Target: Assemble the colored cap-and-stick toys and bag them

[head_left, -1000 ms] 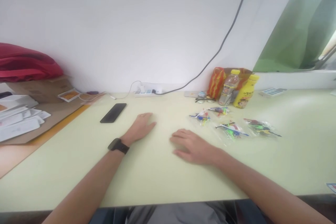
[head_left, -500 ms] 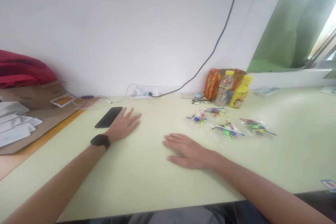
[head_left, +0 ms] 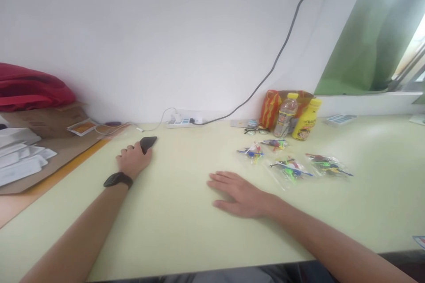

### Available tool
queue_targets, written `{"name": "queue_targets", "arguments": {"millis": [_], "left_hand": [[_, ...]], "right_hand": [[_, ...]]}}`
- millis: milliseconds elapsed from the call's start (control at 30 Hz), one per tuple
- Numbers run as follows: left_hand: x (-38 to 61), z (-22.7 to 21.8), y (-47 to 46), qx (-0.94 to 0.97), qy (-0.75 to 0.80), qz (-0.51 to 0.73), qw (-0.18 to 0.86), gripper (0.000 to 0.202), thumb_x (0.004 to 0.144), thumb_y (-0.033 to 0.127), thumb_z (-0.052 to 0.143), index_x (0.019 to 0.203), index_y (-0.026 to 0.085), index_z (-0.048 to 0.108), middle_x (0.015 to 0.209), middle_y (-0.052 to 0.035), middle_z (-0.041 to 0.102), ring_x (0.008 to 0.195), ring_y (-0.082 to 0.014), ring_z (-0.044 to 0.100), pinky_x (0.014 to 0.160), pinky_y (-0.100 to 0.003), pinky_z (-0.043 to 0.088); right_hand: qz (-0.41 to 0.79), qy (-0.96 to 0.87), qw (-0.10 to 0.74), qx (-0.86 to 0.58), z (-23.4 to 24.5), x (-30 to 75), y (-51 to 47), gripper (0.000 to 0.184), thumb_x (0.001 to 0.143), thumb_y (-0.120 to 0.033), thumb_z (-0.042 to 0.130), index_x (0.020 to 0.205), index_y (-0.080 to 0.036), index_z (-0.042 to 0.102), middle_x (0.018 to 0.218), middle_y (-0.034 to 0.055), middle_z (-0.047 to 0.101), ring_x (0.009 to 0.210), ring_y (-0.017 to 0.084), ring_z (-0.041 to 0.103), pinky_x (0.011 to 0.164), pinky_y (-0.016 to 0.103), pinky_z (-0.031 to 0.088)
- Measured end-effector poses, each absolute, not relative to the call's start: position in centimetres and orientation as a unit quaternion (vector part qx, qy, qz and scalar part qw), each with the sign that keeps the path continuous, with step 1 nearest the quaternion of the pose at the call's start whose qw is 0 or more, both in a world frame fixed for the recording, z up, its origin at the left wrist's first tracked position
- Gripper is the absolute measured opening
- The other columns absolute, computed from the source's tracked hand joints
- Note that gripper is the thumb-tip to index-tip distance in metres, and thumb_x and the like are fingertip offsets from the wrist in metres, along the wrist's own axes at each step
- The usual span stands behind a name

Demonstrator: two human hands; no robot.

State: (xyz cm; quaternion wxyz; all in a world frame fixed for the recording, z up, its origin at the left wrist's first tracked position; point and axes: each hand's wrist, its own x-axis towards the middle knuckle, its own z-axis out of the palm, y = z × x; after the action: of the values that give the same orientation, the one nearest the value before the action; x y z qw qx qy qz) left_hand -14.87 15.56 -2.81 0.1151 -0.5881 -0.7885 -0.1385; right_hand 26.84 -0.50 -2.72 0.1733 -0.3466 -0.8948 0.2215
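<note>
My left hand (head_left: 133, 160), with a black watch (head_left: 117, 180) on the wrist, lies over a black phone (head_left: 148, 143) on the pale green table (head_left: 186, 221); its fingers curl round the phone's near end. My right hand (head_left: 237, 192) rests flat on the table with its fingers spread, holding nothing. Several small clear bags of coloured toy parts (head_left: 290, 168) lie just right of and beyond my right hand, apart from it.
Two bottles (head_left: 297, 117), an orange bag (head_left: 270, 106) and glasses (head_left: 257, 131) stand at the back wall. A white power strip (head_left: 182, 120) with a dark cable is behind the phone. White boxes (head_left: 20, 159), cardboard and a red bag (head_left: 29, 88) fill the left side.
My left hand has slid left across the table, from the middle to the phone, and now closes on it. My right hand has stayed flat in place.
</note>
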Motion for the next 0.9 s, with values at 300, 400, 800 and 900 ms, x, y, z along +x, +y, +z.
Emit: {"name": "queue_targets", "arguments": {"millis": [300,400,800,900], "left_hand": [[-14.6,-1.3,14.1,-0.595,-0.792,-0.109,0.083,0.075,0.089,0.067,0.047,0.136,0.009,0.055,0.134,-0.0321,0.062,0.123,-0.0527,0.055,0.095,-0.059,0.047],[-14.5,-1.0,14.2,-0.596,-0.792,-0.108,0.080,0.076,0.089,0.068,0.047,0.136,0.009,0.055,0.133,-0.0310,0.063,0.123,-0.0518,0.056,0.093,-0.058,0.049],[-14.4,-0.9,14.5,-0.606,-0.785,-0.109,0.073,0.070,0.091,0.059,0.047,0.143,0.011,0.052,0.132,-0.0300,0.064,0.124,-0.0504,0.057,0.091,-0.056,0.051],[-15.1,-0.7,14.5,-0.597,-0.791,-0.119,0.059,0.080,0.089,0.065,0.050,0.149,0.013,0.047,0.134,-0.0286,0.064,0.126,-0.0502,0.058,0.092,-0.057,0.051]], "right_hand": [[0.223,-0.895,0.165,-0.350,-2.5,26.8,-0.6,0.065,0.106,-0.055,0.052,0.162,-0.023,0.047,0.171,0.0083,0.037,0.161,0.027,0.031,0.134,0.048,0.021],[0.224,-0.896,0.164,-0.346,-2.3,26.8,-0.7,0.065,0.106,-0.056,0.051,0.162,-0.023,0.047,0.171,0.0080,0.037,0.160,0.027,0.031,0.134,0.048,0.021],[0.232,-0.894,0.160,-0.348,-2.2,26.8,-0.7,0.065,0.107,-0.057,0.050,0.163,-0.025,0.045,0.172,0.0070,0.035,0.161,0.027,0.029,0.134,0.049,0.021],[0.231,-0.895,0.156,-0.347,-2.3,26.9,-0.6,0.066,0.107,-0.057,0.049,0.163,-0.024,0.045,0.172,0.0073,0.035,0.161,0.027,0.029,0.134,0.049,0.020]]}}
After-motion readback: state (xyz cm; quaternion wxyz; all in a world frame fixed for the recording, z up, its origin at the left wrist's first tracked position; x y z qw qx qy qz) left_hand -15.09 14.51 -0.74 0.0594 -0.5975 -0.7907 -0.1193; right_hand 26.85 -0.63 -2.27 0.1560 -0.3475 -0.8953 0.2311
